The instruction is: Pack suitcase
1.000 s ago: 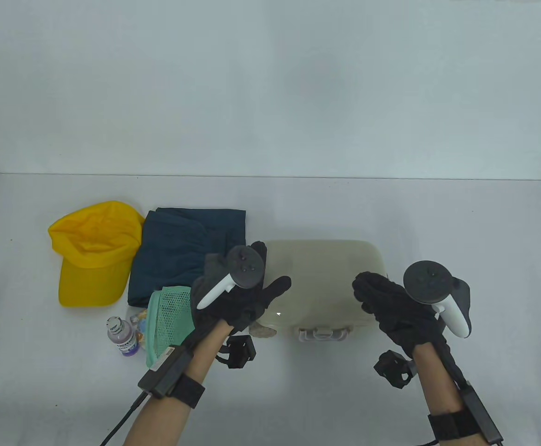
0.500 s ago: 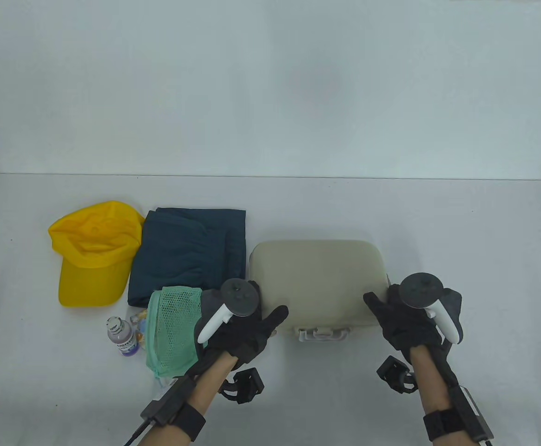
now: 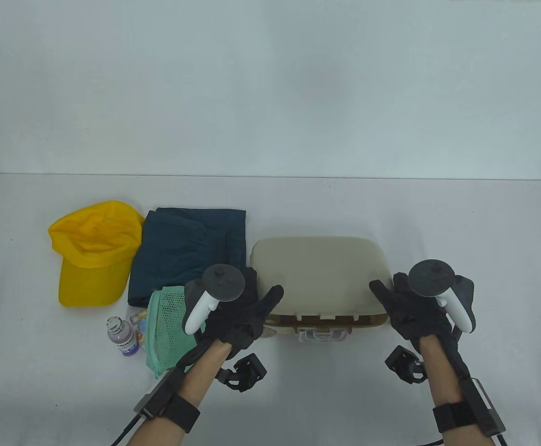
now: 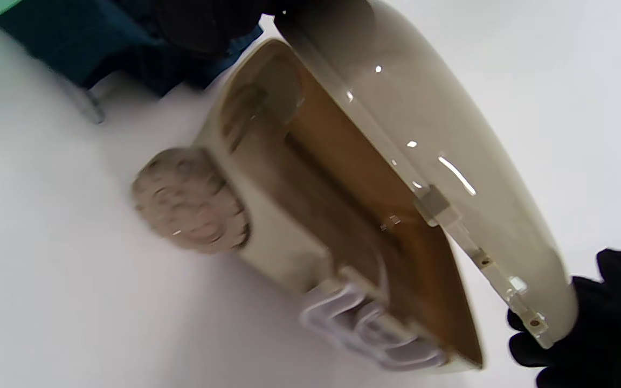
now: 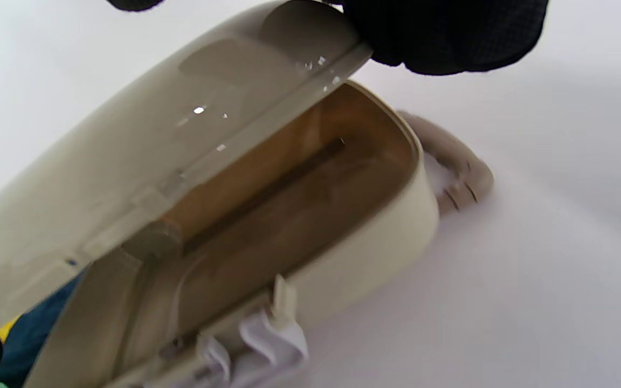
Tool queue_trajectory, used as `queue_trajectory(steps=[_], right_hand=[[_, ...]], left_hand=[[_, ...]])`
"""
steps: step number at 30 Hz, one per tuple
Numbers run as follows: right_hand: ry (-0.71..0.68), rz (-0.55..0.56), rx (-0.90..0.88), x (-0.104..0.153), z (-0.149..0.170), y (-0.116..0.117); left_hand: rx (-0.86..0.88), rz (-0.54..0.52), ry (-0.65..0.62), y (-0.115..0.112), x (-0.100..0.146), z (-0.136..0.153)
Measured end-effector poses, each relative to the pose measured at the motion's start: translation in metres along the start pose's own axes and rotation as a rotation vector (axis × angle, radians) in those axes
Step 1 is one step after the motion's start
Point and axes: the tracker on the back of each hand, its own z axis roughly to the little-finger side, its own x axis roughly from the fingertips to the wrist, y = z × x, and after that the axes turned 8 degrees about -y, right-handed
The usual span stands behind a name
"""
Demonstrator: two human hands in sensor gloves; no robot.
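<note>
A: The suitcase (image 3: 317, 283) sits right of centre on the table (image 3: 438, 218), toward its near edge — and the lid (image 3: 316, 274) is up now! Half a second ago it lay flat and shut; now there's a gap along the front, above the white latch (image 3: 322, 335).

B: The wrist views confirm it. Brown interior showing, and it looks empty. So packing hasn't begun; this is only the opening.

A: Left hand (image 3: 238, 311) at the lid's near-left corner, right hand (image 3: 410, 311) at its near-right corner. Both pinch the lid's edge, thumbs on top, fingers curled beneath as far as I can tell.

B: The lid is only partly raised — I'd say it needs swinging well back before anything goes in.

A: And the cargo waits to the left: green mesh pouch (image 3: 170, 320) just beside the left hand, small bottle (image 3: 122, 337), folded dark teal garment (image 3: 187, 253), and the yellow cap (image 3: 95, 253) nearest the left edge.
</note>
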Motion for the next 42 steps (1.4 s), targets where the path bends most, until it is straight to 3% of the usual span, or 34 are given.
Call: queue_trajectory(steps=[9,14,23,26,31,38,42], right_hand=[[-0.045,0.107,-0.121,-0.016,-0.026,-0.053],[-0.049,0.157,-0.253,-0.034,-0.029,-0.066],[-0.132,0.098,-0.487,-0.074,-0.026,-0.061],[-0.129,0.092,-0.500,-0.085,-0.026,-0.060],[-0.145,0.086,-0.547,-0.098,-0.027,-0.058],[-0.144,0.072,-0.545,-0.107,-0.024,-0.059],[-0.169,0.075,-0.555,-0.101,-0.023,-0.066]], left_hand=[[0.251,-0.028,-0.093,0.052,-0.017,-0.029],[0.345,-0.065,-0.145,0.069,-0.034,-0.034],[0.433,-0.147,-0.241,0.077,-0.068,-0.030],[0.506,-0.156,-0.268,0.077,-0.079,-0.025],[0.481,-0.163,-0.265,0.083,-0.090,-0.023],[0.485,-0.165,-0.252,0.091,-0.098,-0.023],[0.464,-0.156,-0.260,0.096,-0.091,-0.023]])
